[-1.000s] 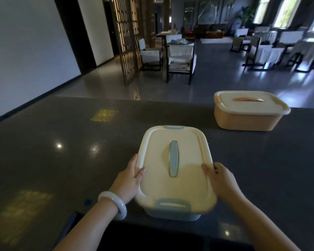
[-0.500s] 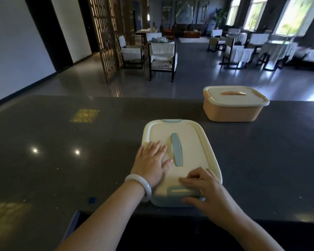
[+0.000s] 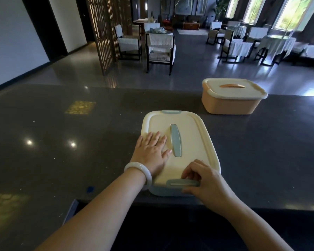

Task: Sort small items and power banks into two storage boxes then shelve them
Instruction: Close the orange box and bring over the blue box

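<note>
Two hands are staying on the blue box near the worktop edge: left hand lying flat on its lid, right hand now gripping the front latch. Orange box is sitting unmoved at 1 o'clock.

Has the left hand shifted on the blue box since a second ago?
Yes. The left hand went from gripping the lid's left edge to lying flat on top, beside the blue handle.

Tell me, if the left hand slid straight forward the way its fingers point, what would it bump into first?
Probably nothing on the lid: the left hand lies flat on the blue box's lid, fingers pointing toward the far raised rim, beside the blue handle.
</note>
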`<state>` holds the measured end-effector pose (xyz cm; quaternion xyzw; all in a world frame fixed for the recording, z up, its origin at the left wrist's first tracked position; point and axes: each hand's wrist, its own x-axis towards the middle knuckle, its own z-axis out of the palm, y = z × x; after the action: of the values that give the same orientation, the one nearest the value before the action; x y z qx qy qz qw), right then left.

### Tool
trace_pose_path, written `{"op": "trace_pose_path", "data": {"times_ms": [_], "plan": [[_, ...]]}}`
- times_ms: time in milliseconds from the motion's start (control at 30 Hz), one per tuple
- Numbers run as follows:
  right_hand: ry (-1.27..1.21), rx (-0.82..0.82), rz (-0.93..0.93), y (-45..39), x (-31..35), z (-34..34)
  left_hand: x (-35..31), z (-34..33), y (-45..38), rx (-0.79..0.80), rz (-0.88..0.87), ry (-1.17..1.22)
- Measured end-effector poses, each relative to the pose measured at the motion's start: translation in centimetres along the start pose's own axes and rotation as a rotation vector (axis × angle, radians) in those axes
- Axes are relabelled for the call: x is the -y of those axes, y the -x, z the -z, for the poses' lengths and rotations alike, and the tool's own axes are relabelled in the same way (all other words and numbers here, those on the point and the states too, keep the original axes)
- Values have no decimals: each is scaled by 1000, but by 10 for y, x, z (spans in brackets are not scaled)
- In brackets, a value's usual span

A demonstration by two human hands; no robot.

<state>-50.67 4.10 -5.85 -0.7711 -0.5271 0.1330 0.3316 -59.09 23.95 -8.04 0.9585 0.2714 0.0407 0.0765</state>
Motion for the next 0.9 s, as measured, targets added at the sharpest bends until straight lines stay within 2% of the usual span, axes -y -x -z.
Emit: {"op": "trace_pose_path", "data": {"times_ms": [100,300,467,700,800,900], "plan": [[-15,8,4,0,0,2,0,1,1,11,-2,9],[-151,147,-74,-15,-2,19,1,10,-5,75,-24,2],[-11,-10,-150,-57,-16,40,2,25,-35,-60,13,17],[132,-59,-85,-164,-49,56,8,9,-79,103,98,-94],[187,19,-62,-212,-61,49,9,-1,-80,126,115,-105],[183,153,-117,-248,-67,37,9,-2,-79,117,106,-127]]}}
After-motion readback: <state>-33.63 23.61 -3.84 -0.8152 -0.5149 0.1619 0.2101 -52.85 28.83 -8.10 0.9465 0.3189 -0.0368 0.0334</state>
